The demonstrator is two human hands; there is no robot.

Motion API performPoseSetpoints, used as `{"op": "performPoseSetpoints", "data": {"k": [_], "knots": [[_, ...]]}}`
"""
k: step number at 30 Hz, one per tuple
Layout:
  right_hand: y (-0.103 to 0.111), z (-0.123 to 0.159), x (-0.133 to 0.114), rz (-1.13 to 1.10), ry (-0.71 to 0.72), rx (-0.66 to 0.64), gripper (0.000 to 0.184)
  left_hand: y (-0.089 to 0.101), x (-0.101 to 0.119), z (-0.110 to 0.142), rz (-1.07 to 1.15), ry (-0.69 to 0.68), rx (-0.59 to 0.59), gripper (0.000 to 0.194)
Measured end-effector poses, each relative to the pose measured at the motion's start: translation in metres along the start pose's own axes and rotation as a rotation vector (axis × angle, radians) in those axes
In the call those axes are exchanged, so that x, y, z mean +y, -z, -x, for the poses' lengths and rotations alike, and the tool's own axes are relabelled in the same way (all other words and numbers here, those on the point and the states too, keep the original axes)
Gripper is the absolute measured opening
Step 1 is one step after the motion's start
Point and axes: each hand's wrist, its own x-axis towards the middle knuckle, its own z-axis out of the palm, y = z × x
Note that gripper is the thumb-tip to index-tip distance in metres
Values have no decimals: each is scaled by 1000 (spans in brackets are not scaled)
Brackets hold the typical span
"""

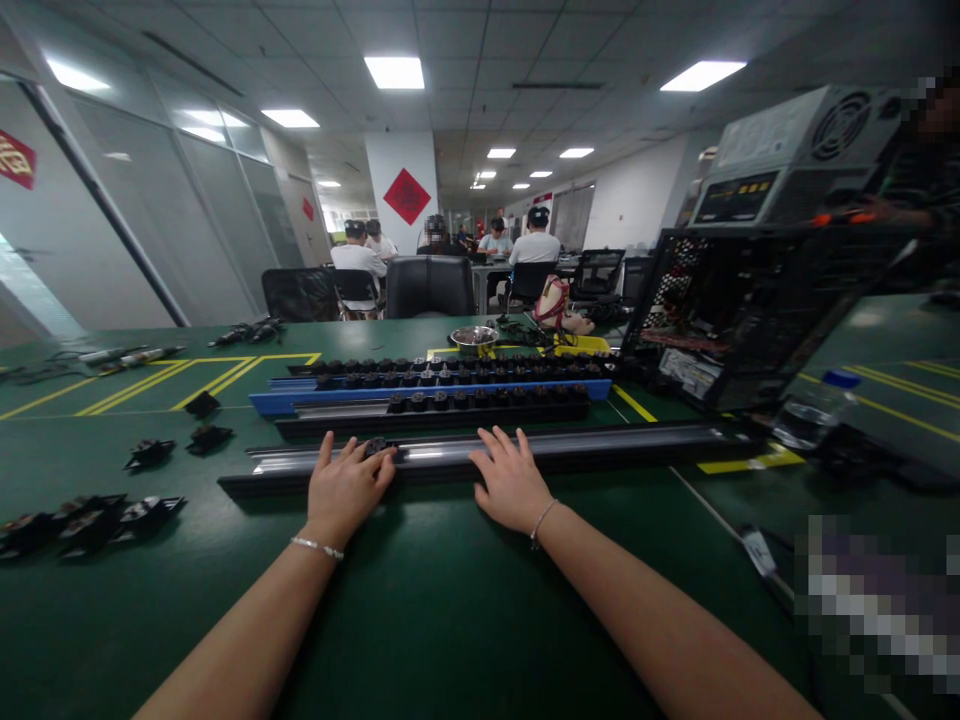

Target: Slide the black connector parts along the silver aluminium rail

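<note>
A long black rail (600, 446) with a shiny metal channel lies across the table in front of me. A small black socket module (381, 445) sits in its channel, left of the middle. My left hand (346, 488) has its thumb and index finger at this module, while its other fingers stretch over the rail. Further right, my right hand (514, 483) rests with spread fingertips on the rail, holding nothing. Behind lie a second black rail (337, 410), partly filled with socket modules, and a blue rail (270, 402). Loose black modules (150, 453) are at the left.
On the right stands an open computer case (750, 310) with a power supply (795, 150) on top. A clear bottle (814, 412) stands near the rail's right end. A metal bowl (475, 338) and cables sit at the back. People (534, 245) sit beyond the table.
</note>
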Motion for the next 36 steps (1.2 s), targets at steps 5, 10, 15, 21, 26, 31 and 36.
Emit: {"op": "performPoseSetpoints", "data": {"k": [5, 10, 15, 21, 26, 31, 36], "knots": [[-1, -1, 0, -2, 2, 1, 40, 0, 0, 0, 3, 40, 14, 32], [0, -1, -1, -2, 1, 0, 41, -3, -2, -2, 71, 34, 21, 31], [-1, -1, 0, -2, 1, 3, 40, -10, -5, -3, 146, 23, -10, 37], [-1, -1, 0, -6, -1, -2, 40, -10, -3, -2, 172, 107, -33, 38], [-2, -1, 0, -6, 0, 8, 40, -9, -4, -6, 231, 294, -81, 50], [-2, -1, 0, -2, -3, 3, 40, -7, -6, -9, 135, 427, -164, 54], [-3, -1, 0, 3, 3, 13, 40, -6, -4, -9, 143, 440, -238, 50]]}}
